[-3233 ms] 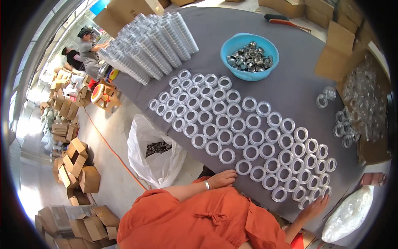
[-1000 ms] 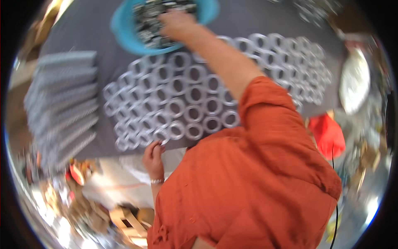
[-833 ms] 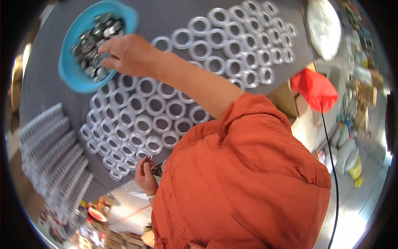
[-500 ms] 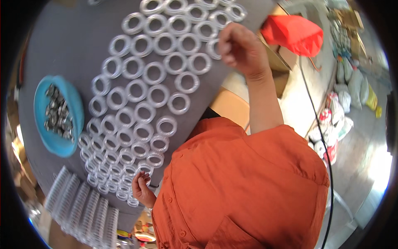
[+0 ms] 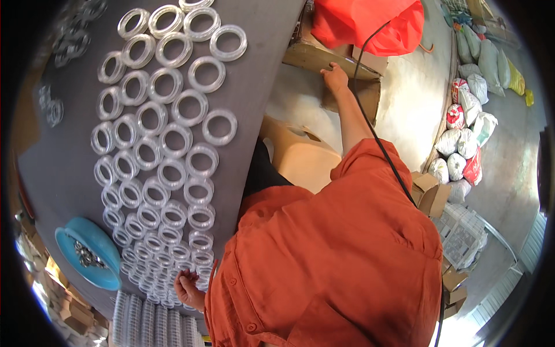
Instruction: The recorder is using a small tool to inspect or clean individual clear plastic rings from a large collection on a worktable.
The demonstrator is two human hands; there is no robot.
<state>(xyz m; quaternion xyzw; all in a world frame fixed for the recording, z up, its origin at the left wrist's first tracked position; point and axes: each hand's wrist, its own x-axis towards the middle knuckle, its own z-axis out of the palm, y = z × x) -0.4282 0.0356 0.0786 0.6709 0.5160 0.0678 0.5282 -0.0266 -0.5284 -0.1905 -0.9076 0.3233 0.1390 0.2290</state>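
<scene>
Many clear plastic rings (image 5: 175, 137) lie in close rows across the dark grey table. My left hand (image 5: 189, 289) is at the near end of these rows, beside the smallest-looking rings. Its fingers are curled together, and whatever may be between them is too small to make out. My right hand (image 5: 335, 79) reaches out past the table's right edge to the rim of a cardboard box (image 5: 315, 56). Its fingers are partly stretched and apart, with nothing visible in them.
A blue bowl (image 5: 69, 247) of small shiny metal pieces stands left of the rings. Stacked clear rings (image 5: 147, 321) form columns nearby. Right of the table are a red bag (image 5: 370, 26), a tan plastic stool (image 5: 303, 156) and a hanging black cable (image 5: 370, 124). Filled sacks (image 5: 462, 141) line the floor.
The view has swung to the right. My right hand has gone from beside the rings to the cardboard box off the table. My left hand stays near the close end of the rows.
</scene>
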